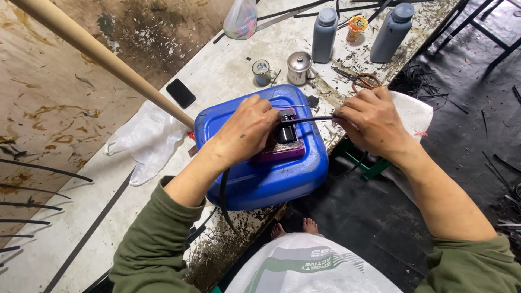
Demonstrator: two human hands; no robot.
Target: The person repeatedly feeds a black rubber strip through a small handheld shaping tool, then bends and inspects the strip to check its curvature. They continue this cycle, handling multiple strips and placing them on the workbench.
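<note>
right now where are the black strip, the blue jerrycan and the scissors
black strip [309, 119], head view, on the stretch between the two hands
blue jerrycan [282, 179], head view, on its near side wall
scissors [364, 81], head view, on the handles

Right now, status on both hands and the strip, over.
Left hand pressing black strip at small tool on blue jerrycan. Right hand pinching strip's other end. Nothing between hands.

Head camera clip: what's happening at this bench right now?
A person in green sleeves works over a blue plastic jerrycan lying on a stained white workbench. The left hand presses on a small dark device on a purple block atop the can. The right hand pinches a thin black strip that runs into that device. Two grey bottles, a metal cup and scissors sit behind.
</note>
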